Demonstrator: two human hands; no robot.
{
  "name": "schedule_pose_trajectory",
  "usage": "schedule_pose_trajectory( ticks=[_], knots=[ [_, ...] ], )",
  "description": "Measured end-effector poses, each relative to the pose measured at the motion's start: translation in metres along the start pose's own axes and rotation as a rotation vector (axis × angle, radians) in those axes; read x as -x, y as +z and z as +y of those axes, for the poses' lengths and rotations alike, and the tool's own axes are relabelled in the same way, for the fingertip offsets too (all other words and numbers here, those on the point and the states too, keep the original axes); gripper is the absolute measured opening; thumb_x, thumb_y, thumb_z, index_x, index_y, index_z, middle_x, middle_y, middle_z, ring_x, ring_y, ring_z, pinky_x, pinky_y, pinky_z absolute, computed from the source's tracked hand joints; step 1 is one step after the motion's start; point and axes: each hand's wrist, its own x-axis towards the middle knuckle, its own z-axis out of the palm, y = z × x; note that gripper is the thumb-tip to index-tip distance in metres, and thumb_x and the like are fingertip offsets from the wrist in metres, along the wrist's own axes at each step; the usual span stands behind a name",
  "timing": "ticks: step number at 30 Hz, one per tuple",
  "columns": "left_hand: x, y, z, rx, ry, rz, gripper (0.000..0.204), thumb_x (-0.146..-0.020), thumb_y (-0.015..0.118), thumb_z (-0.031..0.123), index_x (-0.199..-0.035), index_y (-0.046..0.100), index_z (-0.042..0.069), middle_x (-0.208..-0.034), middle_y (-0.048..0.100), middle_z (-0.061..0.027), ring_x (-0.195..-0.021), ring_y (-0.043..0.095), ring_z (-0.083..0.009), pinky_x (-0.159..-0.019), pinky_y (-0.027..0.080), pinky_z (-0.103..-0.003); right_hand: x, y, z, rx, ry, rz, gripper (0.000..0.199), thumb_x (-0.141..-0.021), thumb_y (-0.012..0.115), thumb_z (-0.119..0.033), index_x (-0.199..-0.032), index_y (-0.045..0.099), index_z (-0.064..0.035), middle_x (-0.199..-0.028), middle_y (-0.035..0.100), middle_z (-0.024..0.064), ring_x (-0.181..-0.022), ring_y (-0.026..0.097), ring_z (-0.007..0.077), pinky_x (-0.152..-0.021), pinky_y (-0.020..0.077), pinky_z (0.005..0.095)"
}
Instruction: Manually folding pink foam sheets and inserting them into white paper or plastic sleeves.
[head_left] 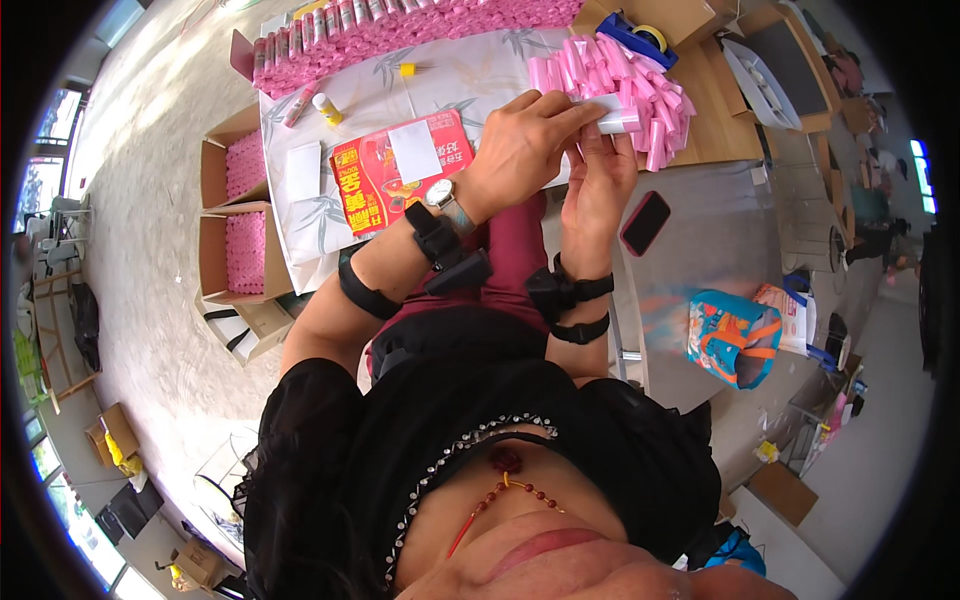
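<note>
My left hand [520,150] and my right hand [598,185] meet over the table edge, both pinching a small white and pink paper roll [618,120]. Just beyond the hands lies a loose heap of pink rolls [640,80]. A red printed packet [385,175] with a white paper slip on it lies to the left of my left wrist, on the pale leaf-patterned tablecloth [440,90]. Black straps and a watch sit on my wrists.
Rows of pink rolls [400,25] line the table's far edge. A yellow-capped glue bottle [327,108] and a blue tape dispenser [637,38] rest on the table. Open cartons of pink rolls [243,250] stand on the floor left. A black phone [645,222] and colourful bag [732,338] lie right.
</note>
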Motion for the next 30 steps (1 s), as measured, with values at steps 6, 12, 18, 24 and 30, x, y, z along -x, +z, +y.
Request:
schedule_pose_trajectory(
  ticks=[6,12,18,24,30],
  knots=[
    [-0.002,0.006,-0.003,0.025,-0.055,-0.022,0.031,-0.082,0.071,0.003,-0.112,0.067,0.011,-0.096,0.069,-0.0075,-0.085,0.067,-0.031,-0.073,0.056,-0.041,-0.004,-0.001,0.001,-0.027,0.027,0.028,0.03,-0.099,0.067,-0.007,-0.128,0.059,-0.0009,-0.114,0.07,0.0072,-0.103,0.067,0.0142,-0.087,0.0555,0.0284],
    [-0.001,0.009,-0.006,-0.006,-0.027,-0.018,0.029,-0.083,0.072,0.005,-0.111,0.068,0.012,-0.097,0.068,-0.0071,-0.086,0.068,-0.0306,-0.071,0.056,-0.042,-0.005,-0.001,0.0,-0.012,0.062,0.051,0.03,-0.1,0.066,-0.007,-0.128,0.059,-0.0015,-0.114,0.07,0.0063,-0.103,0.066,0.0133,-0.086,0.0556,0.0269],
    [-0.004,0.014,-0.004,0.017,-0.025,0.045,0.03,-0.081,0.073,0.003,-0.109,0.072,0.014,-0.1,0.067,-0.0042,-0.082,0.071,-0.0265,-0.064,0.057,-0.039,-0.009,-0.007,-0.002,0.013,0.066,0.056,0.029,-0.099,0.069,-0.011,-0.126,0.061,-0.0044,-0.113,0.07,0.005,-0.102,0.066,0.0125,-0.085,0.0556,0.027],
    [-0.006,0.015,-0.011,0.005,0.02,0.037,0.03,-0.081,0.074,0.002,-0.108,0.073,0.014,-0.099,0.066,-0.0036,-0.081,0.071,-0.0248,-0.064,0.057,-0.038,-0.011,-0.008,-0.007,0.012,0.098,0.045,0.03,-0.098,0.071,-0.014,-0.125,0.061,-0.0053,-0.112,0.07,0.0045,-0.101,0.067,0.0129,-0.084,0.0569,0.0282],
    [-0.011,0.01,-0.018,0.028,0.065,-0.007,0.027,-0.083,0.075,0.006,-0.109,0.074,0.014,-0.098,0.065,-0.0038,-0.079,0.07,-0.0245,-0.065,0.057,-0.037,-0.015,-0.015,-0.007,0.061,0.143,0.026,0.027,-0.097,0.072,-0.013,-0.122,0.063,-0.0051,-0.112,0.071,0.0051,-0.101,0.068,0.0141,-0.085,0.0584,0.0295]
  ],
)
